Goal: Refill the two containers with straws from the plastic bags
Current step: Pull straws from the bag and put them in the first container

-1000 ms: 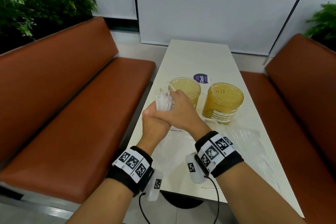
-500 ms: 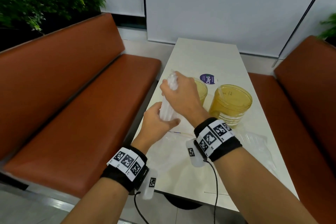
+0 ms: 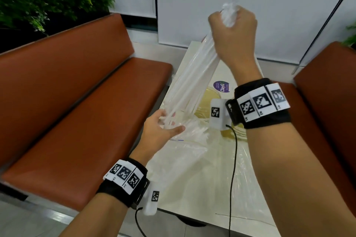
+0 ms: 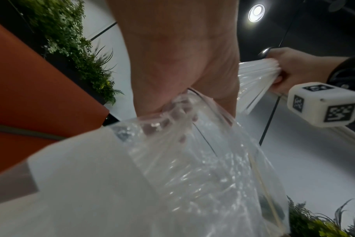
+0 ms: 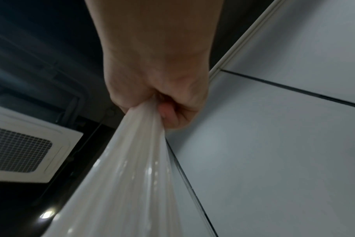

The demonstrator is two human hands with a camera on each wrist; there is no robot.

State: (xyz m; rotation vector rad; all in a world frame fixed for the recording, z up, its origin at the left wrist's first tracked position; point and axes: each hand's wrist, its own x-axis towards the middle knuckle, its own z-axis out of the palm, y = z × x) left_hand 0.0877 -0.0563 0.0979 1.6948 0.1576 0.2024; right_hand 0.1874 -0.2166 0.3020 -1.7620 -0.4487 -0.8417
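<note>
Two hands are up over the white desk [image 3: 194, 194]. Nearest, a flat clear plastic bag [image 3: 215, 161] lies on the desk, crinkly and shiny. Just above it, the left hand [image 3: 159, 131] has its fingers curled at the low end of a bunch of white straws [image 3: 188, 84]. In the left wrist view, those fingers show through clear plastic that they are holding. Whether this plastic is part of the bag on the desk, I cannot tell. The straws lean up and to the right, and the low ends fan out a little. Higher up, the right hand [image 3: 234, 34] is a tight fist around the top end of the bunch, and the tips stick out above it. The right wrist view shows the fingers wrapped hard round the straws. Past the left hand, two round see-through yellow containers [image 3: 204, 102] stand on the desk, partly hidden by the right wrist band. A purple round sticker [image 3: 221, 86] lies on the desk behind them. Brown bench seats [image 3: 81, 102] run along both sides, and green plants [image 3: 48, 0] grow behind the left one.
</note>
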